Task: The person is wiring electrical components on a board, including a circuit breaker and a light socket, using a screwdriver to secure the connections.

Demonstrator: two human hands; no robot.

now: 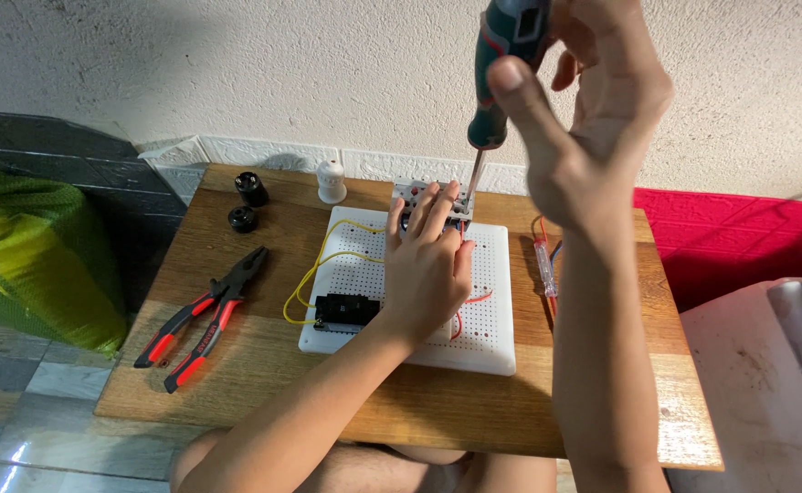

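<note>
My right hand [593, 119] is raised high and grips a dark green screwdriver [501, 73] held upright, its metal tip reaching down to a small grey switch block [412, 192] at the far edge of a white perforated board [492, 319]. My left hand [428, 265] lies flat on the board with its fingers resting on that block. A black component [346, 310] sits on the board's near left, joined by a yellow wire [314, 269]. Red wires [474, 299] show beside my left hand.
The board rests on a small wooden table [264, 365]. Red-and-black pliers [205, 319] lie at the left, two black round parts [247, 199] and a white fitting [332, 182] at the back. A tester pen [545, 269] lies right of the board. A green bag [36, 256] stands left.
</note>
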